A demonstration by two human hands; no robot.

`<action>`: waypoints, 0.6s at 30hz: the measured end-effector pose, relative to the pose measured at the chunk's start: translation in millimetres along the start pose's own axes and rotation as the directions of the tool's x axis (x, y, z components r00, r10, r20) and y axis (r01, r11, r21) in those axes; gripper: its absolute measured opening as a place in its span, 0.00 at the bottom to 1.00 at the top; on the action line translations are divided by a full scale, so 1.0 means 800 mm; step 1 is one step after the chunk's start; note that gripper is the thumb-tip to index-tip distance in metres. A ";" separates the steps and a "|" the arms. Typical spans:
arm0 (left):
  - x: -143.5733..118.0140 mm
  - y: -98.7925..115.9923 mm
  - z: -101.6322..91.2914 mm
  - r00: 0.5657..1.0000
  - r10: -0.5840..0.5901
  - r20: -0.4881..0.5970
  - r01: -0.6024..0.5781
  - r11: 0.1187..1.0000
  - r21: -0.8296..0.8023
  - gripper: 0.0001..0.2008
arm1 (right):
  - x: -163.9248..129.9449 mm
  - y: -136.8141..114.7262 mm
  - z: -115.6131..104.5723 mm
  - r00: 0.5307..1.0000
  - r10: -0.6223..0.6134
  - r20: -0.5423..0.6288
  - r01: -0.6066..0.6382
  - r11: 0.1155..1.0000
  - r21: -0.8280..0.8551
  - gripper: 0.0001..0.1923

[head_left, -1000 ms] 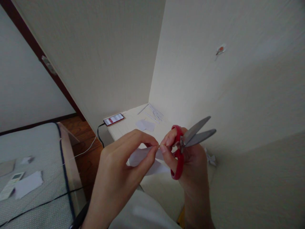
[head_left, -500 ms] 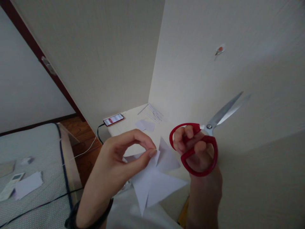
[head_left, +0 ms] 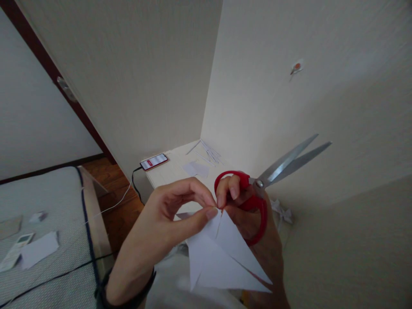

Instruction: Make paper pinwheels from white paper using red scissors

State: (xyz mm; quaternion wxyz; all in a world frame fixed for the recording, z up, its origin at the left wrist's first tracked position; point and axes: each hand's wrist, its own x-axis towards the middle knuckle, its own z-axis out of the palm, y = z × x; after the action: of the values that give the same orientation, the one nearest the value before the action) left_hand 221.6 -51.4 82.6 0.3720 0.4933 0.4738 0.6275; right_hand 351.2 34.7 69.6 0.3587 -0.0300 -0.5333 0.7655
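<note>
My left hand (head_left: 165, 221) pinches the top corner of a white sheet of paper (head_left: 219, 262) between thumb and index finger. Slits run inward from the sheet's edges, leaving pointed flaps that hang below my fingers. A pair of scissors (head_left: 260, 184) with red handles hangs on the fingers of my right hand (head_left: 246, 219). Its blades are slightly apart and point up and to the right, away from the paper. The fingertips of my right hand meet those of my left at the paper's top edge. Part of the right palm is hidden behind the sheet.
A small white table (head_left: 175, 161) in the corner bears a plugged-in phone (head_left: 154, 162), paper pieces (head_left: 196, 168) and thin paper strips (head_left: 209, 152). White folded paper (head_left: 282, 212) lies behind my right hand. On the bed (head_left: 41, 189) at left are a remote (head_left: 16, 252) and paper (head_left: 40, 249).
My right hand has moved left and down with the scissors, bringing its fingertips to the paper beside my left hand. The paper has turned, and its flaps now hang further right.
</note>
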 end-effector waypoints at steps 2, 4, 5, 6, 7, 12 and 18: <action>-0.002 0.003 0.002 1.000 0.014 -0.017 -0.013 1.000 0.020 0.06 | -0.002 -0.001 0.002 0.999 -0.009 -0.031 0.009 1.000 0.009 0.12; -0.004 0.006 0.004 0.999 0.035 -0.038 -0.033 0.998 0.055 0.06 | -0.004 -0.001 0.005 0.998 -0.031 -0.055 0.033 0.999 0.026 0.12; -0.005 0.007 0.005 0.998 0.049 -0.046 -0.045 0.996 0.079 0.07 | -0.005 -0.001 0.006 0.997 -0.040 -0.065 0.042 0.999 0.031 0.11; -0.006 0.008 0.006 0.996 0.065 -0.055 -0.059 0.993 0.105 0.07 | -0.006 -0.001 0.008 0.996 -0.050 -0.071 0.053 0.998 0.033 0.11; -0.007 0.008 0.007 0.995 0.082 -0.063 -0.073 0.988 0.134 0.07 | -0.006 0.000 0.009 0.995 -0.062 -0.077 0.064 0.997 0.031 0.11; -0.012 0.009 0.009 0.983 0.156 -0.099 -0.123 0.953 0.278 0.06 | -0.003 0.005 0.009 0.981 -0.168 -0.096 0.165 0.986 -0.032 0.14; -0.014 0.011 0.007 0.975 0.207 -0.079 -0.170 0.929 0.328 0.08 | 0.000 0.009 0.007 0.972 -0.219 -0.083 0.214 0.974 -0.071 0.16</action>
State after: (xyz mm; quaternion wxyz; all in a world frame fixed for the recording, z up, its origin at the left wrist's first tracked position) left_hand 230.1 -62.6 88.2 0.1978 0.5541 0.5398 0.6021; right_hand 345.0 28.6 66.0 0.4627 -0.0173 -0.5401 0.7028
